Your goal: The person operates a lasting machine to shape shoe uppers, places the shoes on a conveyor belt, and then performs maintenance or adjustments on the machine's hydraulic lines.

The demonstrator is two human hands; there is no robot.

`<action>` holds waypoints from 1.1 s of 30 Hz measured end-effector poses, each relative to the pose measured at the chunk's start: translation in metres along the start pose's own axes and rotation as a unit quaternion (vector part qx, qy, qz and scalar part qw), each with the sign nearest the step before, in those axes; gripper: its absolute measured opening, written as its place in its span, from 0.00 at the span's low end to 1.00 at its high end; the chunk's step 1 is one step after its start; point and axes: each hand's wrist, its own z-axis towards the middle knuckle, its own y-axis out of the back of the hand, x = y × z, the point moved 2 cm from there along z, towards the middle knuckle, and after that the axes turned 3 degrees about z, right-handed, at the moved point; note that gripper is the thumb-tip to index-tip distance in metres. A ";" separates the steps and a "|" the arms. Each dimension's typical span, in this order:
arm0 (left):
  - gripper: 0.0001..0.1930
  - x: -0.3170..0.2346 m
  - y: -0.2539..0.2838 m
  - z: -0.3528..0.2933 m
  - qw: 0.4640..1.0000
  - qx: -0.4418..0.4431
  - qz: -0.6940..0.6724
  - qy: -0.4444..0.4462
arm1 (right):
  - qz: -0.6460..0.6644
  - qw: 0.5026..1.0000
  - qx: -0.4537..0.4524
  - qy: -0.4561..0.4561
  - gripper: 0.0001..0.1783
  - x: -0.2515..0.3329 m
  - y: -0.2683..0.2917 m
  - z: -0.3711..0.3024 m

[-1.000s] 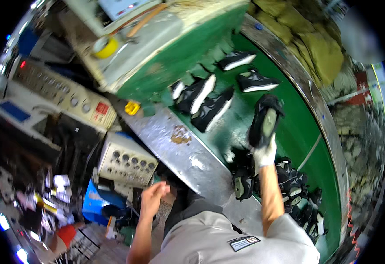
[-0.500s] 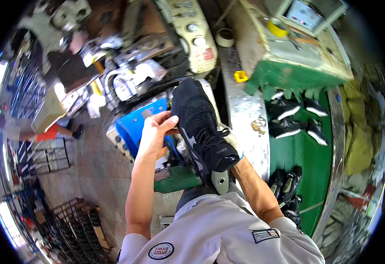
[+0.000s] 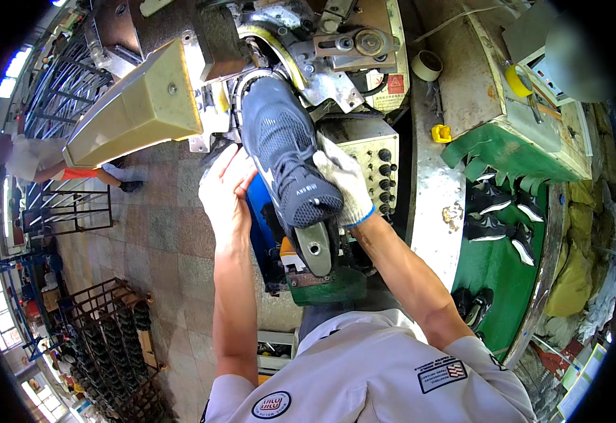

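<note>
The dark blue shoe (image 3: 285, 158) lies lengthwise between both hands, toe pointing away into the machine (image 3: 308, 49), heel toward the person. The bare left hand (image 3: 225, 190) presses open-palmed against its left side; the gloved right hand (image 3: 345, 180) curls around its right side.

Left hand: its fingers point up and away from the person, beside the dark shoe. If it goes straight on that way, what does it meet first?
Probably the metal machine head that takes the toe of the dark shoe. The left hand lies flat along the shoe's side, fingers aimed there. Depth is unclear, so it might pass beside it.
</note>
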 end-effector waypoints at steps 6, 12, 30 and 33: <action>0.24 0.030 0.006 0.007 0.999 -0.040 -0.011 -0.005 | 0.047 0.999 -0.020 -0.008 0.23 -0.010 -0.024 0.022; 0.25 0.065 -0.006 -0.014 0.977 0.001 -0.066 0.200 | 0.007 0.998 -0.052 -0.020 0.20 -0.019 -0.018 0.025; 0.15 0.092 0.010 0.006 0.984 0.073 0.153 -0.053 | -0.008 0.997 -0.079 -0.002 0.14 -0.048 -0.005 0.031; 0.15 0.085 0.015 0.009 0.947 0.117 0.253 -0.160 | -0.043 0.995 -0.084 0.014 0.14 -0.038 -0.014 0.031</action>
